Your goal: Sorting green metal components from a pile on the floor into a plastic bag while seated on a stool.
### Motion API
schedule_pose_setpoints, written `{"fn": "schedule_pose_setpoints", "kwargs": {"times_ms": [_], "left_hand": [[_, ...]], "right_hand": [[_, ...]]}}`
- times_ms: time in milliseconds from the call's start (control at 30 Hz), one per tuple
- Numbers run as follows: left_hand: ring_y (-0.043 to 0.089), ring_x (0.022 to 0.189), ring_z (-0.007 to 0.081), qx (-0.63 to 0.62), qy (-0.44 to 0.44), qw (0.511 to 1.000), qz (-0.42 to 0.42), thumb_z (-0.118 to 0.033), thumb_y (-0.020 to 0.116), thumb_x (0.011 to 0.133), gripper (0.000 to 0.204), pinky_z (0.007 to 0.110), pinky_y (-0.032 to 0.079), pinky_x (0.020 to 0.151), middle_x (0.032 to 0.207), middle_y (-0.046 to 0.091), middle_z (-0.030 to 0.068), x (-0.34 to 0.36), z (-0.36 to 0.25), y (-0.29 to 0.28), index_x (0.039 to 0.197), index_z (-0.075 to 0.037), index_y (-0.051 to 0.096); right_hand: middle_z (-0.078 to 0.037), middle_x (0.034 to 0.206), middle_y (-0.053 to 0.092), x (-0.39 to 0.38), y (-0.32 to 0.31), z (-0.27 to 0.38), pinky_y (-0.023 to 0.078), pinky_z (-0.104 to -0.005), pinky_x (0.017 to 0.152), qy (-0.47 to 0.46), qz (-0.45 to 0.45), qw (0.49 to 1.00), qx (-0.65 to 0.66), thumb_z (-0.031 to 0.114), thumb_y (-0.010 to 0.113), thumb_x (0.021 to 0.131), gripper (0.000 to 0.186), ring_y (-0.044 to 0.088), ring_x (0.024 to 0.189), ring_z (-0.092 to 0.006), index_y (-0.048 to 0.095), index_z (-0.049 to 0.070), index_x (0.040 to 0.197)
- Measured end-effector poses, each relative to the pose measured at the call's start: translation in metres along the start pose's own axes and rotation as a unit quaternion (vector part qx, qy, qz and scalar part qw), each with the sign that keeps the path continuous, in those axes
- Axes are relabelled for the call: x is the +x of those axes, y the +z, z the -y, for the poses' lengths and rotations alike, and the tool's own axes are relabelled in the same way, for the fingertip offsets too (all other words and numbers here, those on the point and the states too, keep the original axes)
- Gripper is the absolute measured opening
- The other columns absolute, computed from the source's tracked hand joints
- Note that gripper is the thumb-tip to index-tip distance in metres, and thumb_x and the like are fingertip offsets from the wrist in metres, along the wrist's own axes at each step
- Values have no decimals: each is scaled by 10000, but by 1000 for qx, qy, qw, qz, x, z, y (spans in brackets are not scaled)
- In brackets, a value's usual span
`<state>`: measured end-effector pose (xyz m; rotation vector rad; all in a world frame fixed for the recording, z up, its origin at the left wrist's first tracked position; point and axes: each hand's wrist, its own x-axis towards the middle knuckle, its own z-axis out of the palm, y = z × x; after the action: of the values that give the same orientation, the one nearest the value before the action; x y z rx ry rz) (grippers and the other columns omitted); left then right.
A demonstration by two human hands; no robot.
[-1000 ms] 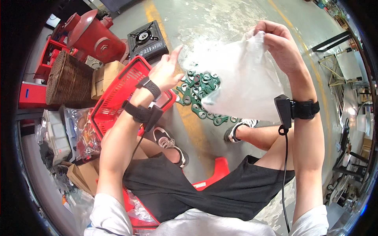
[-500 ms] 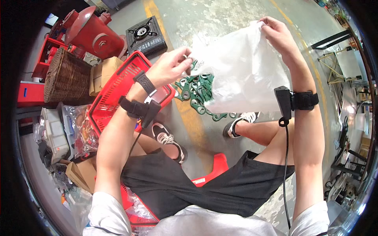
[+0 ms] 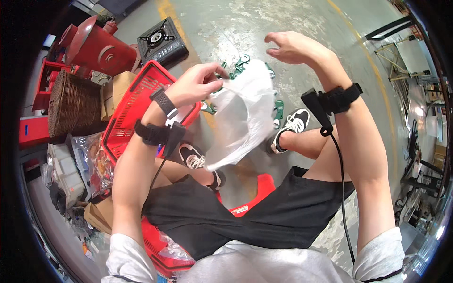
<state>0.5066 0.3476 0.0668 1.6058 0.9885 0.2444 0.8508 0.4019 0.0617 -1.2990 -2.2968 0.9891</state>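
The head view looks from above and behind the left grip [image 3: 196, 85] and right grip [image 3: 290, 48], steeply down and forward, near enough that both forearms [image 3: 130, 181] loom large behind the grips, yet wide enough to take in floor [image 3: 245, 23] well beyond them.

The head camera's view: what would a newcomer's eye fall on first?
Probably the pale, see-through plastic bag hanging from the left hand, near the middle. Next come the green pieces on the floor behind and beside it, then the bright red basket on the left, with a black portable stove beyond it.
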Motion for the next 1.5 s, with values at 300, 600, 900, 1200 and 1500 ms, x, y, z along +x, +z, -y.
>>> {"fn": "schedule_pose_setpoints", "kwargs": {"times_ms": [300,600,900,1200,1500], "left_hand": [[662,637,116,24,-95,993,70,-39,503,986,258,302,585,559,746,623,27,-5,17,9,1145,-23,706],[746,732,201,81,-77,976,188,-18,566,936,357,350,637,620,927,736,166,-11,25,64,1262,74,678],[750,718,220,122,-141,947,260,-20,572,948,322,355,620,632,935,746,178,-53,30,79,1230,84,687],[736,817,273,152,-96,968,173,-4,579,898,302,393,603,715,972,731,180,-74,62,69,1161,43,719],[721,917,326,210,-26,970,117,12,585,848,295,432,586,798,1010,717,181,-70,70,79,1092,1,751]], "right_hand": [[-208,1162,752,20,16,-5,556,-474,967,-66,31,991,-110,357,623,1024,442,710,1114,-375,613,112,1392],[-117,1047,798,45,52,-9,578,-348,948,-28,-12,999,41,236,700,969,291,766,1023,-213,755,37,1173],[-99,1158,773,89,115,33,575,-367,958,46,200,978,-45,329,673,966,376,741,1064,-249,722,69,1234],[-155,1525,584,60,236,29,517,-475,1094,165,394,892,-151,603,538,1010,714,592,1357,-360,507,133,1548],[-122,1625,461,43,303,-17,592,-495,976,339,403,846,81,602,609,962,867,552,1374,-387,247,272,1677]]}}
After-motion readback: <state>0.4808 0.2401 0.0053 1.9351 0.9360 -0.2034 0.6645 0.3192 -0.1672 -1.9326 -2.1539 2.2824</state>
